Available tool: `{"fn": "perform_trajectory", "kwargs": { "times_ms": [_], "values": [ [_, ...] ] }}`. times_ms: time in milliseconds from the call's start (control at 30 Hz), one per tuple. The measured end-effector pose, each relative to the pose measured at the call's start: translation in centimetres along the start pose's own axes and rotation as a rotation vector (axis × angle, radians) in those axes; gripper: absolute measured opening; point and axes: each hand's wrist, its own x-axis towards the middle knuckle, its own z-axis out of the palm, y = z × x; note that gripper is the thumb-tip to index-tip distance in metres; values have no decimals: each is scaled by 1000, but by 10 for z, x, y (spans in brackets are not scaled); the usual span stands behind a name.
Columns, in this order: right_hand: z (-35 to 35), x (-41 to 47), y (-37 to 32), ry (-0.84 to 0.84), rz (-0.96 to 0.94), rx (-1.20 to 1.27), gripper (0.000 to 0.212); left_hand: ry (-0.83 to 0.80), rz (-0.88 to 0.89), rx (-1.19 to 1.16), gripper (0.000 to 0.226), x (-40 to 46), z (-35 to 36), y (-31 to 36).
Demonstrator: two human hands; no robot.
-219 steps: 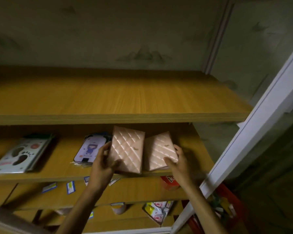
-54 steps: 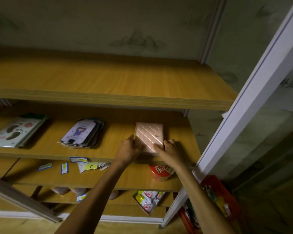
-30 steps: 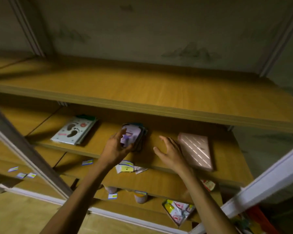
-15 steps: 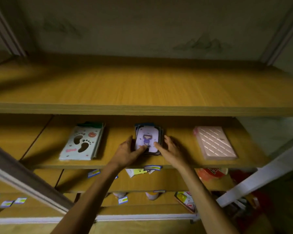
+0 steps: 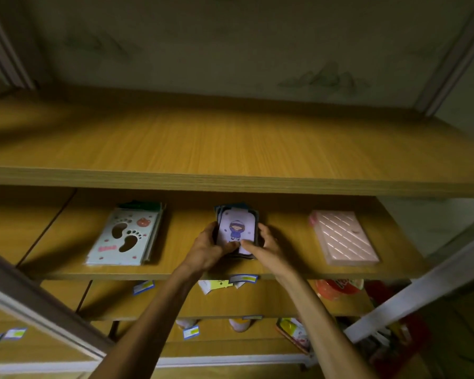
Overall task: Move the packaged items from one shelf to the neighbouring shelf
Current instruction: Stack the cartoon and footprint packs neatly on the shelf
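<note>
A stack of dark-edged packets with a lilac cartoon figure (image 5: 237,228) lies mid-way along the second wooden shelf (image 5: 175,274). My left hand (image 5: 207,248) clasps its left side and front corner. My right hand (image 5: 266,248) grips its right side, thumb on the top packet. A pink quilted pack (image 5: 344,237) lies flat to the right on the same shelf. A pale green pack with footprint cut-outs (image 5: 125,236) lies to the left. The upper shelf (image 5: 230,149) holds nothing.
White metal uprights (image 5: 422,294) cross the lower right and lower left. Price tags (image 5: 242,279) hang from the shelf fronts. Lower shelves hold a red tub (image 5: 335,288) and snack packets (image 5: 294,332). A red basket (image 5: 402,343) sits at the floor, right.
Both hands left the pink quilted pack on the right of the shelf, moved left, and closed around the cartoon packet stack. The view swung left and settled.
</note>
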Motion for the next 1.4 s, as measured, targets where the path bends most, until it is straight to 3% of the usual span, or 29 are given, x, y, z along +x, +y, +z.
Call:
{"fn": "perform_trajectory", "kwargs": {
  "times_ms": [300,400,500,633,800,900,1033,1233,1400],
  "values": [
    [-6,0,15,-3,-41,160,96,66,55,-171,87,-8,14,-3],
    [-7,3,16,32,20,153,99,67,94,-140,79,-12,16,-4],
    [-7,1,12,2,47,117,65,27,96,-112,69,-15,17,-7],
    [-3,-9,11,-29,-37,47,81,12,154,7,56,-18,20,-7],
    [-5,-24,10,-33,-138,-33,70,76,284,74,81,-21,31,-11],
    [-10,-25,7,-21,-158,-97,75,156,355,78,86,-20,35,-7],
    [-13,-28,6,-13,-144,-251,73,237,394,73,80,-17,39,-13],
    [-14,-27,20,-26,-101,-219,78,163,346,75,65,-22,46,-22],
    [-11,-23,16,-75,-133,-230,47,170,332,55,54,-16,52,-20]
  ]
}}
